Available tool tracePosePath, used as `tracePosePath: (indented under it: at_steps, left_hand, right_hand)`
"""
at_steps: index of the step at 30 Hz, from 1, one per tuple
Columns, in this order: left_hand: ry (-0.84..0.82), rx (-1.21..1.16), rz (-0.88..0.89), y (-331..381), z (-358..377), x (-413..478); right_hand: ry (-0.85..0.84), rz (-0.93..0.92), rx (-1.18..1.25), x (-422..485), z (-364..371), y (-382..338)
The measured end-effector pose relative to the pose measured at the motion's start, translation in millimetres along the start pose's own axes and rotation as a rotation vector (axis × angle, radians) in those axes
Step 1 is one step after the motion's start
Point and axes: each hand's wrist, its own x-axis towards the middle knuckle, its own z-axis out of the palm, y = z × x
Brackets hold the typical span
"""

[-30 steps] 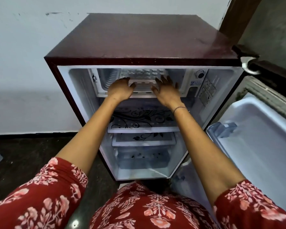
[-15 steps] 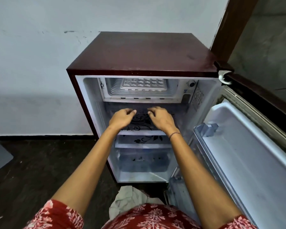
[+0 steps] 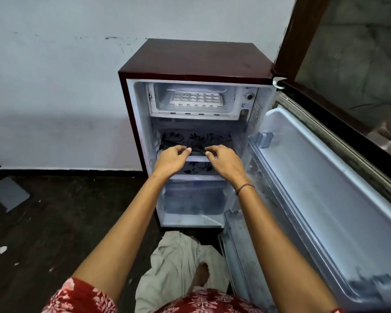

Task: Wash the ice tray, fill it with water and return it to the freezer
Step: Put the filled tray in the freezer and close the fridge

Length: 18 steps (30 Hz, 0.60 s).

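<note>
The white ice tray (image 3: 196, 99) lies flat inside the freezer compartment (image 3: 160, 110) at the top of the small maroon fridge (image 3: 196, 59). Both hands are well below it, in front of the patterned glass shelves. My left hand (image 3: 171, 160) and my right hand (image 3: 226, 161) hang side by side with fingers loosely curled and hold nothing. Neither touches the tray.
The fridge door (image 3: 325, 188) stands wide open to the right. Two glass shelves (image 3: 196, 138) and a clear drawer (image 3: 194, 199) sit below the freezer. A pale cloth (image 3: 178, 256) lies on the dark floor before the fridge. A white wall is behind.
Both hands let go of the ice tray in the freezer and drew back and down. The camera pulled away from the fridge.
</note>
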Motion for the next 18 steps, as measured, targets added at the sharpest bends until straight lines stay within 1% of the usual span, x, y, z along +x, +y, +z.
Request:
tracePosePath:
  at_steps: [9, 13, 18]
  left_hand:
    - [0.018, -0.103, 0.016, 13.8, 16.1, -121.1]
    - [0.032, -0.154, 0.033, 38.9, 27.8, -159.0]
    - [0.069, -0.234, 0.140, 85.8, 48.4, -198.7]
  right_hand:
    - [0.074, -0.024, 0.035, -126.2, -29.4, -11.4]
    - [0.137, -0.065, -0.009, -166.4, -58.2, -15.5]
    - [0.236, -0.155, -0.095, -206.4, -111.6, -13.7]
